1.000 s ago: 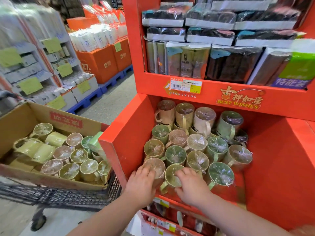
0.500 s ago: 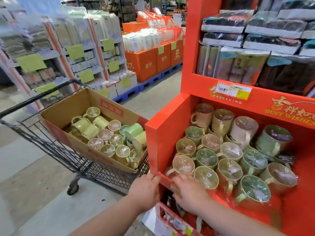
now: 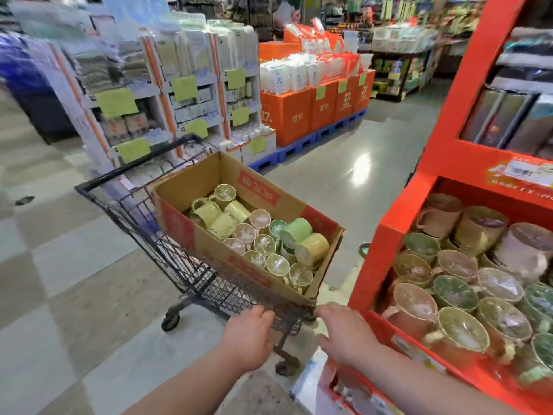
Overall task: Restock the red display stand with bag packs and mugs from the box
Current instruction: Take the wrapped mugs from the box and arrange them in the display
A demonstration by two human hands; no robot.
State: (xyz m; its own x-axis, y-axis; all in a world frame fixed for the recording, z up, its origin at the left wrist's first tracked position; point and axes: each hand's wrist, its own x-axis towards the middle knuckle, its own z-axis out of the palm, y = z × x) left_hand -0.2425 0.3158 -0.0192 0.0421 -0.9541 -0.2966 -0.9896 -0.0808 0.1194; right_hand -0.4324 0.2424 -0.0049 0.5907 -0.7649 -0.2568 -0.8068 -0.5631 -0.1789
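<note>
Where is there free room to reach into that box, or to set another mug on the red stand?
In the box, the far corner behind the lying yellow mugs is bare. Its near end is packed with wrapped mugs. On the red stand, the mug shelf looks crowded where visible, and its right part is cut off.

Plastic-wrapped mugs fill the tilted cardboard box beside the mug-stocked red display stand.
</note>
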